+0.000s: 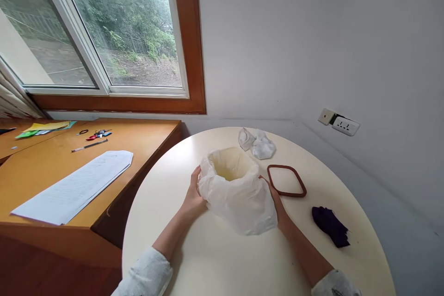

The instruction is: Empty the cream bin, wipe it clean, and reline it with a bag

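Note:
A small cream bin (229, 163) stands on the round white table (215, 259), with a white plastic bag (239, 199) draped over its rim and down its front. My left hand (193, 198) presses against the bag on the bin's left side, fingers curled onto the plastic. My right hand (277, 203) holds the bag on the bin's right side, mostly hidden behind it. A brown rounded-square ring (286, 180) lies just right of the bin. A crumpled white bag (257, 143) lies behind it. A dark purple cloth (329, 225) lies at the right.
A wooden desk (41, 171) stands to the left under the window, with printed sheets (74, 186), a pen (89, 145), keys (98, 134) and coloured papers (45, 127) on it. A wall socket (346, 126) sits at the right on the grey wall.

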The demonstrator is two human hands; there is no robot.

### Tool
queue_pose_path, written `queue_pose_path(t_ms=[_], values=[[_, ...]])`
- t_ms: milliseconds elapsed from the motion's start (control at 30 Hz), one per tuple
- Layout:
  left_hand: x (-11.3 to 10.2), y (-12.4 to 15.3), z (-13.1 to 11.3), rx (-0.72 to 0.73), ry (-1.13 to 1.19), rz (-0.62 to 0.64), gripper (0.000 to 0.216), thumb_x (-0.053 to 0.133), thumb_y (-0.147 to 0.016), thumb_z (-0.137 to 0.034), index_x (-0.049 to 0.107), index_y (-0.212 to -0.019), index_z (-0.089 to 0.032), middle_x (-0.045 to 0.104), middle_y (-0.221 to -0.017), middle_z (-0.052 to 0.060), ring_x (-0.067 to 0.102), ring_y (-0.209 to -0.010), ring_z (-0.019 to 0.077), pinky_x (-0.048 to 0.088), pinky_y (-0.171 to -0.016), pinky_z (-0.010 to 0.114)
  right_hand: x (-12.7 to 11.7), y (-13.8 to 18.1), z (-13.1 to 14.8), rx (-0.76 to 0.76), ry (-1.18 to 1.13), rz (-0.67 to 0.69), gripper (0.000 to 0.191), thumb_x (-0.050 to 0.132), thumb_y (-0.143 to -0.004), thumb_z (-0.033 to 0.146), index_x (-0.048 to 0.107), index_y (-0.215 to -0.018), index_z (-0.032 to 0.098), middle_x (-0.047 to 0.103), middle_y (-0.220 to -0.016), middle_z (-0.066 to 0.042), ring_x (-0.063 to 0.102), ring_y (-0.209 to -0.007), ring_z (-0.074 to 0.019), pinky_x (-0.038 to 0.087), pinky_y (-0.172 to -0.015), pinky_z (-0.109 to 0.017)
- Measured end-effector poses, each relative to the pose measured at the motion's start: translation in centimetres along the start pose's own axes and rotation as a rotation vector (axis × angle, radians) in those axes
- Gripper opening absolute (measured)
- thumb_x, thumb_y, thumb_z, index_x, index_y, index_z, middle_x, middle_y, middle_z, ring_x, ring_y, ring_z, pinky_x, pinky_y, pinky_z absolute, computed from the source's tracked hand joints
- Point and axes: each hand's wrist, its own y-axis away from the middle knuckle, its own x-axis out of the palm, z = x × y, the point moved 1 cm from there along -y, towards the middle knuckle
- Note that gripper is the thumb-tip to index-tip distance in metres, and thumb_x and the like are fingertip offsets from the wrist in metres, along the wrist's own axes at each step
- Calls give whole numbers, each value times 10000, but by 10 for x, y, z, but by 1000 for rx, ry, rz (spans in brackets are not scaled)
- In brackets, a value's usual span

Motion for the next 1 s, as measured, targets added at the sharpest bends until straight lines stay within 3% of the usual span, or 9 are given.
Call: queue_pose_path(t_ms=[100, 267, 367, 433, 533, 667, 733, 867, 1000], values=[[-8, -3, 4, -6, -2, -107, 938, 792, -537, -259, 299, -1334, -268, 469, -1288, 116, 511, -1115, 290, 421, -907, 402, -4, -1, 5, 68, -119, -85, 355, 690, -638, 465, 710, -924, 255, 703, -946, -12, 599, -980, -257, 484, -827, -346], [-25, -10, 18, 118, -256, -323, 712, 767, -548, -249, 471, -1195, -265, 364, -1320, 83, 359, -1241, 294, 324, -1010, 418, -13, 4, 8, -156, 48, -40, 404, 675, -678, 379, 660, -1062, 252, 604, -1202, -32, 510, -1139, -246, 403, -947, -336], [-33, -13, 26, 71, -350, -412, 605, 738, -601, -301, 505, -1158, -253, 391, -1229, 85, 397, -1189, 278, 344, -991, 431, -19, 3, 5, -183, 128, -67, 415, 665, -683, 326, 637, -1093, 265, 571, -1245, -32, 497, -1142, -236, 414, -916, -330], [-36, -15, 28, -7, -355, -439, 575, 723, -626, -360, 512, -1149, -245, 399, -1210, 96, 458, -1110, 269, 402, -927, 428, -22, 2, 3, -140, 149, -93, 428, 637, -685, 285, 621, -1112, 275, 544, -1274, -27, 546, -1049, -223, 468, -793, -310], [-34, -15, 27, -93, -289, -411, 579, 699, -653, -415, 493, -1167, -247, 441, -1197, 111, 527, -997, 249, 468, -810, 395, -24, 0, 2, -70, 131, -100, 478, 581, -671, 231, 592, -1146, 286, 565, -1232, -25, 594, -738, -156, 450, -532, -256], [-29, -13, 15, -158, -97, -360, 605, 683, -679, -403, 439, -1217, -275, 481, -1222, 111, 555, -996, 239, 481, -775, 350, -26, -1, 3, -66, 51, -117, 521, 553, -626, 190, 598, -1141, 256, 672, -943, -14, 531, -555, -108, 397, -463, -237], [-28, -11, 9, -220, 10, -345, 626, 683, -680, -370, 415, -1241, -301, 498, -1223, 101, 571, -987, 238, 488, -751, 334, -25, -1, 5, -53, 17, -126, 490, 562, -613, 189, 628, -1095, 247, 679, -911, -16, 558, -608, -126, 422, -504, -246], [-30, -9, 4, -378, 211, -284, 636, 639, -675, -279, 399, -1259, -352, 553, -1143, 59, 618, -835, 228, 502, -606, 312, -23, 0, 9, -42, -25, -119, 363, 641, -586, 227, 689, -946, 245, 657, -1071, -36, 589, -917, -214, 478, -707, -307], [-33, -9, 5, -400, 395, -217, 602, 572, -625, -181, 470, -1203, -312, 591, -1011, 17, 607, -725, 184, 483, -538, 265, -22, 0, 10, -45, -31, -79, 319, 685, -578, 257, 705, -896, 237, 676, -1039, -48, 576, -991, -252, 464, -803, -356]])
